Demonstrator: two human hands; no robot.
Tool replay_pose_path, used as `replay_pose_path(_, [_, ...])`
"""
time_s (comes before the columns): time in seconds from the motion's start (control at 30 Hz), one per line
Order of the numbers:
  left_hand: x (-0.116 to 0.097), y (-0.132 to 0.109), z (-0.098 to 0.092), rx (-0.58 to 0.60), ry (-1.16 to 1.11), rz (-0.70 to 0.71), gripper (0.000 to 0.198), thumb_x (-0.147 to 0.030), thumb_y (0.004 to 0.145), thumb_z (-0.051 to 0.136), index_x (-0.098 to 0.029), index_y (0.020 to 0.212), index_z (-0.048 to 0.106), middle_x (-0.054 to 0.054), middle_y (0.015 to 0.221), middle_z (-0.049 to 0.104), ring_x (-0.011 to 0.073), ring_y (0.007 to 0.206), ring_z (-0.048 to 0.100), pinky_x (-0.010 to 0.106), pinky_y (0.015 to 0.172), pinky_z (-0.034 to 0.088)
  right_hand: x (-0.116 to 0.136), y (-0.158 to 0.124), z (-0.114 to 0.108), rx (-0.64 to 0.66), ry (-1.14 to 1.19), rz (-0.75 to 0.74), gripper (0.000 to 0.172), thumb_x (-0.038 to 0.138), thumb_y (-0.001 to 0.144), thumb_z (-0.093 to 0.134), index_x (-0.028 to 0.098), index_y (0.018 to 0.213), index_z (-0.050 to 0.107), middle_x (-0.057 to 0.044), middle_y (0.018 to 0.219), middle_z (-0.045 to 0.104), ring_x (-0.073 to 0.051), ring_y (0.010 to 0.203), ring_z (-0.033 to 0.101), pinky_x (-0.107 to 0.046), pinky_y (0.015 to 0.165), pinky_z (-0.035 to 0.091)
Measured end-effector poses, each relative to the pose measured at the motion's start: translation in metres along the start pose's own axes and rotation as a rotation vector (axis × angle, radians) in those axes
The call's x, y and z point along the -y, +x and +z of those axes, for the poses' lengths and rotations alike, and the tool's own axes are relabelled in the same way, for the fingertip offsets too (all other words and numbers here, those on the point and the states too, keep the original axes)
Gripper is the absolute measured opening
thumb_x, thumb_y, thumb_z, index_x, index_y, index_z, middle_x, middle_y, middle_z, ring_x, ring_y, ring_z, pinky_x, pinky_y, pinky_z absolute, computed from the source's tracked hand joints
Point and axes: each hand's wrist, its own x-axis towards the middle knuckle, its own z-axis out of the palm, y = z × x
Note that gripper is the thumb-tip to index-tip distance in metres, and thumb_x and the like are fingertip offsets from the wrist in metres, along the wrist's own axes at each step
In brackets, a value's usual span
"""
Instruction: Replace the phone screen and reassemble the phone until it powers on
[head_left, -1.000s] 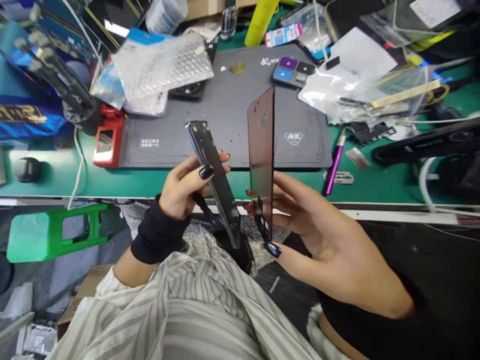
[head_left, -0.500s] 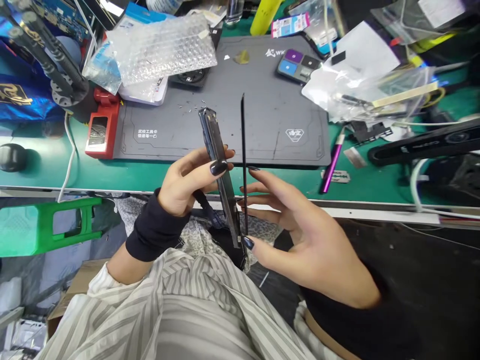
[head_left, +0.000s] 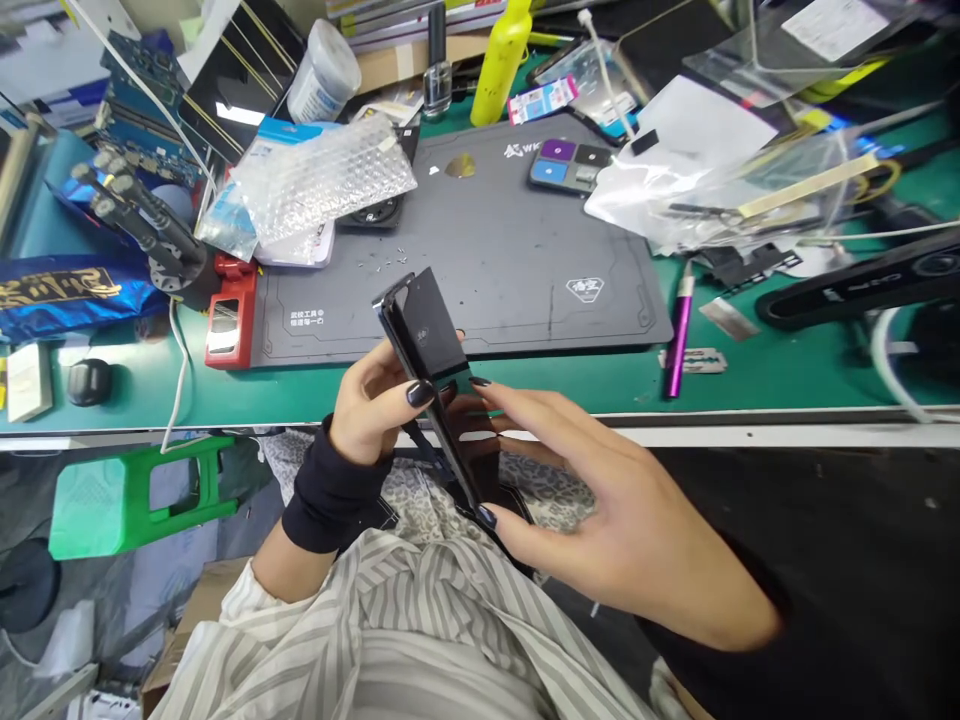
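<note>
We hold the dark phone (head_left: pixel 429 335) above the front edge of the surface (head_left: pixel 750 375), long axis slanting from the grey mat (head_left: pixel 510 250) down toward our lap; our left hand (head_left: pixel 371 410) pinches its left side; our right hand (head_left: pixel 607 500), fingers spread, lies flat against its right face.

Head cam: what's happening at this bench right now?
A person holds a dark phone tilted over their lap, at the edge of the green bench. The left hand grips its side, thumb on the face. The right hand clasps the lower half, fingers across the face and thumb at the bottom end. A thin panel seems to lie flat on the frame. The grey mat, purple tool and blade lie untouched.
</note>
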Motion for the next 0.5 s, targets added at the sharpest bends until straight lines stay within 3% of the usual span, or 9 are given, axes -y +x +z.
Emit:
replay_pose_path(0.27, [0.002,-0.008,-0.004,-0.058,0.066,0.064,0.065,-0.056,0.052,0.078,-0.021,0.105,0.067,0.010,0.114,0.067,0.0325,0.105,0.062,0.041,0.089,0.052,-0.002,-0.004,0.017,-0.122,-0.205,-0.106,0.056,0.027,0.080,0.051,0.031,0.136,0.045,-0.013,0.120,0.056,-0.029,0.096,0.068,-0.039,0.070,0.062])
replay_pose_path(0.5, [-0.003,-0.016,-0.005,-0.011,0.113,0.083,0.084,-0.066,0.047,0.078,-0.015,0.112,0.062,0.014,0.112,0.064,0.0314,0.101,0.061,0.043,0.090,0.051,-0.008,-0.011,0.034,-0.225,-0.376,-0.196,0.059,0.024,0.082,0.046,0.029,0.140,0.043,-0.011,0.121,0.057,-0.022,0.086,0.070,-0.025,0.050,0.058])
